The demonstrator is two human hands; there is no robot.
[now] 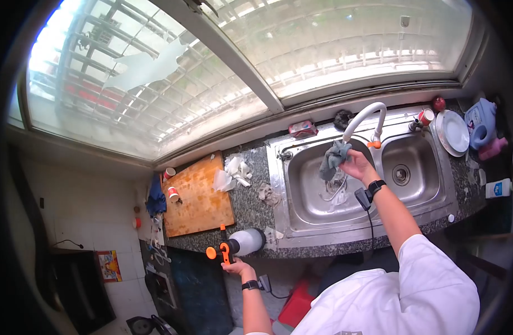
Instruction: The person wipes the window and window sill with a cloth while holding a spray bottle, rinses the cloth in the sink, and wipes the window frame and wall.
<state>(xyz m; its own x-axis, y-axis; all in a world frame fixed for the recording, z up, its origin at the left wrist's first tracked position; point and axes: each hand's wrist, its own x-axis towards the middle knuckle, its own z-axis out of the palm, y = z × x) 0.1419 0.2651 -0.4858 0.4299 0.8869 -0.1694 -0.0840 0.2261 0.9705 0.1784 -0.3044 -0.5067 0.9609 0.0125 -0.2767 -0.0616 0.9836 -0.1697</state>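
Note:
In my right hand (358, 166) is a crumpled grey cloth (333, 159), held over the left basin of the steel sink (280, 215), close to the mouth of the white faucet (364, 111). The fingers are closed on the cloth. My left hand (237, 267) grips a spray bottle (247, 242) by its orange and black head, at the counter's front edge. The bottle is tilted on its side, its pale body pointing right. Part of the left fingers is hidden behind the sprayer head. Some whitish scraps lie at the bottom of the left basin.
A wooden cutting board (203, 204) with small red-and-white cups lies left on the granite counter. Crumpled white paper (237, 170) and a rag (269, 194) sit between board and sink. White plates (452, 133) and a blue jug (480, 123) stand at right; windows rise behind.

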